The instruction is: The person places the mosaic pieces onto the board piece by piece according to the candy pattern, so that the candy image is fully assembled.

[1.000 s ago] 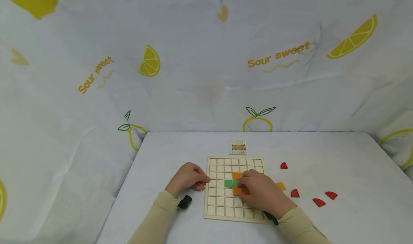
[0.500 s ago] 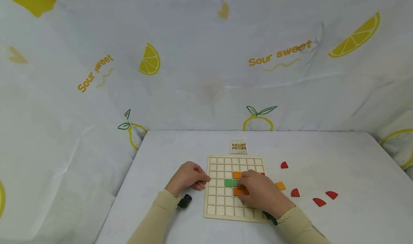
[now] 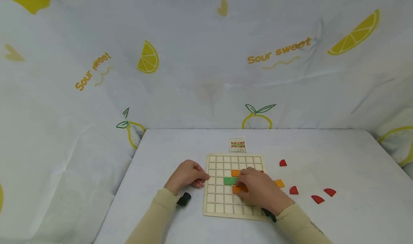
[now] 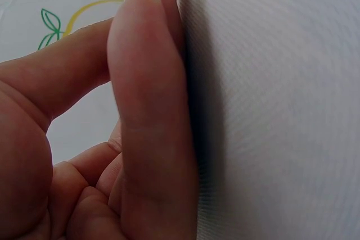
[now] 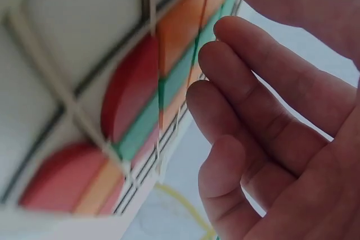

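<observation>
At the left edge of a pale wooden grid board (image 3: 219, 208), my left hand (image 3: 190, 174) pinches the rim between thumb and forefinger; the left wrist view shows the thumb (image 4: 149, 77) along it. My right hand (image 3: 262, 190) is over the board's middle, fingertips right at the coloured tiles. Left of those fingertips lie green tiles (image 3: 227, 181), with an orange tile (image 3: 235, 173) above and another orange tile (image 3: 236, 189) below. The right wrist view shows loosely bent fingers beside a green row (image 5: 180, 80) and red quarter-round pieces (image 5: 132, 91). The hand hides other tiles in the head view.
Beyond the board lies a small pattern card (image 3: 237, 150). To the right are a loose orange square (image 3: 279, 183) and several red quarter-round pieces (image 3: 317, 199) on the white tabletop. A lemon-print cloth (image 3: 206, 57) hangs behind.
A bit of red piece shows past the right hand's knuckles that was hidden a second ago. Both hands keep nearly the same place; the head view has shifted slightly.
</observation>
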A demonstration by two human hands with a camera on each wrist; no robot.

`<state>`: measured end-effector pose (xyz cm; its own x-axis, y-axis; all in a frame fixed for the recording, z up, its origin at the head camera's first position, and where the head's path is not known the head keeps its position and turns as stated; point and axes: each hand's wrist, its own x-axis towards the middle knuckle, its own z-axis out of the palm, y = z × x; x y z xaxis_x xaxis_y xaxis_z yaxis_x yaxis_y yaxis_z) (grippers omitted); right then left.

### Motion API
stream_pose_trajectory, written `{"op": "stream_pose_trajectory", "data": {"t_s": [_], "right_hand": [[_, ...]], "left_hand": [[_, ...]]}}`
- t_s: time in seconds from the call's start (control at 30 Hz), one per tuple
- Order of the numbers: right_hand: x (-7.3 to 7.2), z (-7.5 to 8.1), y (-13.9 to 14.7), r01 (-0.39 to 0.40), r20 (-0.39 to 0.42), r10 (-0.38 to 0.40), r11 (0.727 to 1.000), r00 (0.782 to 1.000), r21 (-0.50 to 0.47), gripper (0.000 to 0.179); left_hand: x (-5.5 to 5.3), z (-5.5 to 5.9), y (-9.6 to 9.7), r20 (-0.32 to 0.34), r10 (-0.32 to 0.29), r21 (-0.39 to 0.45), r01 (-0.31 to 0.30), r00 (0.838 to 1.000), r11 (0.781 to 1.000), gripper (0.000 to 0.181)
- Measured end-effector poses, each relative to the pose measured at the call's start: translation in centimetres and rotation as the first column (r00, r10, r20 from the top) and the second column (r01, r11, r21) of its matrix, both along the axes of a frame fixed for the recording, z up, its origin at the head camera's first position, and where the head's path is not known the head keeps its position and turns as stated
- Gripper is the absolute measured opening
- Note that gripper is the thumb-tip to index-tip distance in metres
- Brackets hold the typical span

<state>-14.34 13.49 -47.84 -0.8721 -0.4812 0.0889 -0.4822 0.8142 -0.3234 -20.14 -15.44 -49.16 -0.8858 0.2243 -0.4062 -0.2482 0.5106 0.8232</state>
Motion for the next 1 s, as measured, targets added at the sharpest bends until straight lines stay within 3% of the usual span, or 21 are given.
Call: {"op": "stream_pose_trajectory", "data": {"t_s": [0.17,0.37,0.63,0.8,1.0], "right_hand": [[-1.2,0.7,2.5,0.087,0.092,-0.085,0.996,0.992,-0.022,0.011],[-3.5,1.4,7.8,0.164,0.183,-0.158,0.986,0.97,-0.014,0.015],[-5.8,0.6,14.1,0.252,0.264,-0.233,0.967,0.936,-0.041,0.031],[-6.5,-0.1,16.1,0.273,0.289,-0.254,0.962,0.923,-0.025,0.037],[-7.1,-0.2,16.4,0.26,0.298,-0.239,0.965,0.924,-0.033,0.035]], "left_hand": [[0.1,-0.1,-0.1,0.008,0.005,-0.004,-0.005,1.0,1.0,0.019],[0.2,-0.2,-0.2,0.004,0.011,-0.009,-0.011,1.0,1.0,0.02],[0.2,0.0,0.0,-0.007,0.005,-0.005,-0.005,1.0,1.0,0.021],[0.2,0.0,0.0,-0.011,0.001,0.0,-0.001,1.0,1.0,0.02],[0.1,-0.1,0.1,-0.02,-0.007,0.005,0.007,1.0,1.0,0.02]]}}
